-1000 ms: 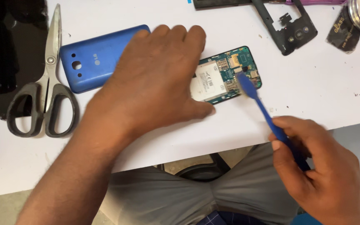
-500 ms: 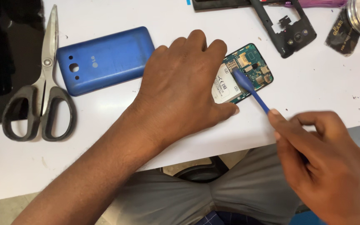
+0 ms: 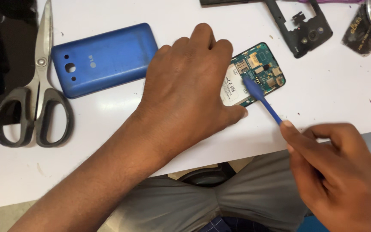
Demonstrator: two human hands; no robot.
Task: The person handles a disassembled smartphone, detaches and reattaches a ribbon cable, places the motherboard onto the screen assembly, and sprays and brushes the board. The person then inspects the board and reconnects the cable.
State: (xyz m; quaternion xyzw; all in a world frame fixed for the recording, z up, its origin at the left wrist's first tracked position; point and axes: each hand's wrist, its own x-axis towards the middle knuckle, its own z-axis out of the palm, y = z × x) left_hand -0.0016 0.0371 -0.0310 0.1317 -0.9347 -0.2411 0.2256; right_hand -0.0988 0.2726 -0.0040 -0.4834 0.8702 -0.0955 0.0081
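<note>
we see left hand (image 3: 185,86) hiding most of opened phone (image 3: 256,73) | right hand (image 3: 340,172) cut by edge | board parts too small

Looks like a small phone-repair workbench. White desk (image 3: 331,94), scuffed and speckled with dark crumbs near its right edge. Opened phone with bare green circuit board (image 3: 260,73) near the front edge, a blue plastic pry tool (image 3: 260,96) laid across it. Detached blue back cover (image 3: 104,58) toward the left, grey-handled scissors (image 3: 33,103) beside it. Black inner phone frame (image 3: 303,28) at the far right corner, next to a small black packet (image 3: 359,30).
</note>
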